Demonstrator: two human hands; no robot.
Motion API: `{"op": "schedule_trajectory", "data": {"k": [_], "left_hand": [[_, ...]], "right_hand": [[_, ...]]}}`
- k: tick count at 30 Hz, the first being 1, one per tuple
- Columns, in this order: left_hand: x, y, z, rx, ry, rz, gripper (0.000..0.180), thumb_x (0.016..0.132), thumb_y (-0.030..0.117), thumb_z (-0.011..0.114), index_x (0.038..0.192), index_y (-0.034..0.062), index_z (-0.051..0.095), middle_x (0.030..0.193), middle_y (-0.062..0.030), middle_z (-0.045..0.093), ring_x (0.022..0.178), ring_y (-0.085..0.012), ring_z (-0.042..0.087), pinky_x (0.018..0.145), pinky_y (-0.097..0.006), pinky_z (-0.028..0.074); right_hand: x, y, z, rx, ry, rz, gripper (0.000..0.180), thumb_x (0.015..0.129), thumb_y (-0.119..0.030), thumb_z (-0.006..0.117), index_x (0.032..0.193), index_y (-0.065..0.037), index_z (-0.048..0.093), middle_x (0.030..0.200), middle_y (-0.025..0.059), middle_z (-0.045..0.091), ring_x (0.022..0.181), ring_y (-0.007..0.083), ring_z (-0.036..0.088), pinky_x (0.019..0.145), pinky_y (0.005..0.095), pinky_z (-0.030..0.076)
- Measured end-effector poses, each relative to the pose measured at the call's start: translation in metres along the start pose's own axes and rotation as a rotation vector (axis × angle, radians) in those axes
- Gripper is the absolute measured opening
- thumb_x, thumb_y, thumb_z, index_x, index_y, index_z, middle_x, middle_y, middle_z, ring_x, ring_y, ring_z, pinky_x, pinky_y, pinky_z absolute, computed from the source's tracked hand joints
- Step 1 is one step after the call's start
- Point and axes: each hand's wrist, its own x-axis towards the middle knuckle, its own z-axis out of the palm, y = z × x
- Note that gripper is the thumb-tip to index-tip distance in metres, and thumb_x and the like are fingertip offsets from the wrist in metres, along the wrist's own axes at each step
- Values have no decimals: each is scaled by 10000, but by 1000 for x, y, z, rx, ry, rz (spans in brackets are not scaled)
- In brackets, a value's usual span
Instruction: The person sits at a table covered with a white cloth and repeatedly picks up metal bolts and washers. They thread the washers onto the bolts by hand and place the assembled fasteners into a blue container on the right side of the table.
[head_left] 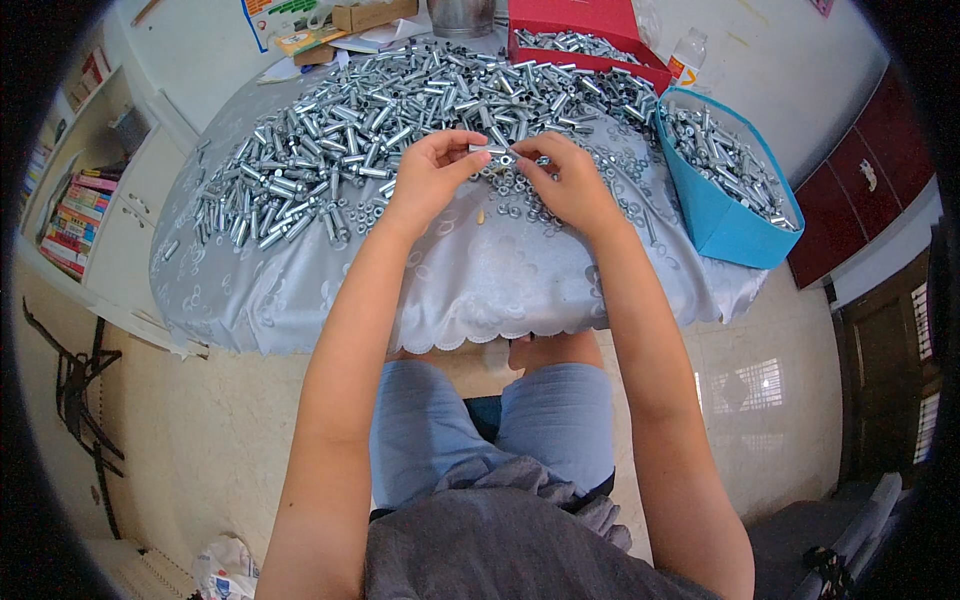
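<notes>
Over the near edge of the metal heap, both of my hands meet at one small silvery expansion bolt (490, 149). My left hand (428, 175) pinches its left end between thumb and fingers. At its right end, the thumb and fingertips of my right hand (570, 185) are closed; a small nut or washer may be between them, too small to make out. A broad pile of metal sleeves and bolts (330, 145) spreads behind and to the left of my hands. Loose nuts (515, 190) lie scattered below and to the right of them.
A grey patterned tablecloth (480, 290) covers the table. To the right stands a blue fabric bin (735, 230) full of assembled bolts. Along the back are an open red box (575, 18) with more metal parts, a plastic bottle (688, 55), a metal bucket (462, 18) and a cardboard box (375, 14).
</notes>
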Motion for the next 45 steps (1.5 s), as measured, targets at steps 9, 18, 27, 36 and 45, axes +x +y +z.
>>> {"op": "schedule_trajectory", "data": {"k": [9, 18, 27, 36, 45], "left_hand": [[0, -3, 1, -7, -32, 45, 222, 744, 56, 652, 957, 23, 601, 806, 2, 579, 727, -59, 523, 657, -184, 426], [-5, -6, 9, 312, 18, 265, 307, 723, 72, 668, 1018, 49, 588, 848, -13, 577, 733, -77, 511, 680, -207, 435], [-6, -4, 12, 397, 34, 344, 298, 698, 95, 681, 973, 54, 574, 847, -31, 604, 747, -97, 546, 680, -239, 443], [-12, 3, 16, 520, -13, 244, 281, 691, 114, 688, 936, 47, 567, 816, -39, 602, 733, -114, 547, 638, -245, 432], [-17, 1, 1, 842, -154, 220, 390, 623, 238, 728, 902, 21, 565, 786, -79, 568, 704, -183, 530, 651, -290, 426]], "right_hand": [[0, 2, 1, -1, -54, 2, 132, 745, -43, 577, 870, -5, 602, 844, 114, 573, 721, 214, 567, 595, 284, 466], [-1, 8, 13, 436, -24, 129, 271, 720, -44, 596, 982, 4, 551, 922, 94, 570, 852, 182, 569, 703, 283, 480], [2, -8, 12, 697, -133, 288, 255, 770, -128, 628, 961, 16, 540, 906, 68, 580, 838, 131, 561, 720, 244, 463], [5, 4, 19, 573, -111, 300, 228, 800, -148, 597, 944, 27, 569, 826, 61, 598, 771, 104, 566, 666, 228, 466], [0, 2, 15, 435, -176, 210, 205, 777, -152, 617, 909, 6, 619, 777, 53, 618, 686, 88, 541, 631, 238, 441]]}}
